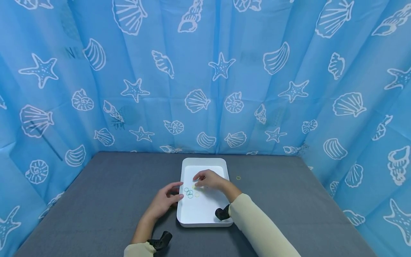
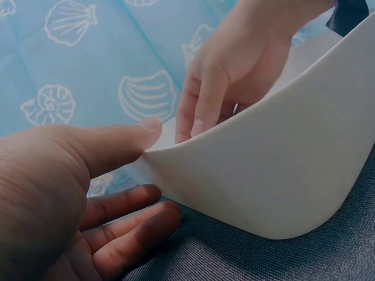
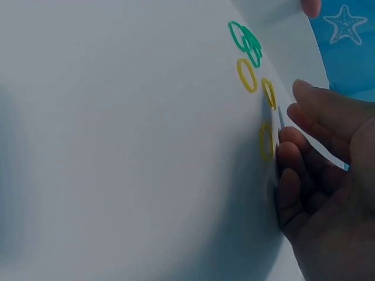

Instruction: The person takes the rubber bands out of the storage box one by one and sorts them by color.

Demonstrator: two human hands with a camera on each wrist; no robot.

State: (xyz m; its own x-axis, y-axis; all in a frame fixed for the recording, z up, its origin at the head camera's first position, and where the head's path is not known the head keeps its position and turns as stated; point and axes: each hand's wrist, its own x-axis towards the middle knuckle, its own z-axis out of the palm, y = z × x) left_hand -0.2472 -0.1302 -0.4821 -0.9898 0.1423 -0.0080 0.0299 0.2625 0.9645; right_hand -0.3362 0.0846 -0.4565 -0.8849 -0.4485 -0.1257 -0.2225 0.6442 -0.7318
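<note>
From the head view we see the white rectangular plastic tray [image 1: 221,162] on the grey cloth table [image 1: 289,200], with one small yellow ring [image 1: 238,177] lying apart on the cloth. Our left hand [image 1: 163,201] rests against the tray's left rim; its wrist view shows the thumb [image 2: 117,143] on the rim and fingers loosely extended. Our right hand [image 1: 208,179] touches the yellow rubber rings [image 3: 266,140] with relaxed fingertips [image 3: 287,155], gripping nothing. Only the right wrist view shows the green rubber rings [image 3: 246,41] clearly.

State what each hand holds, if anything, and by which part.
The left hand steadies the white tray by its left rim. The right hand touches yellow rubber bands; its grip is unclear.
</note>
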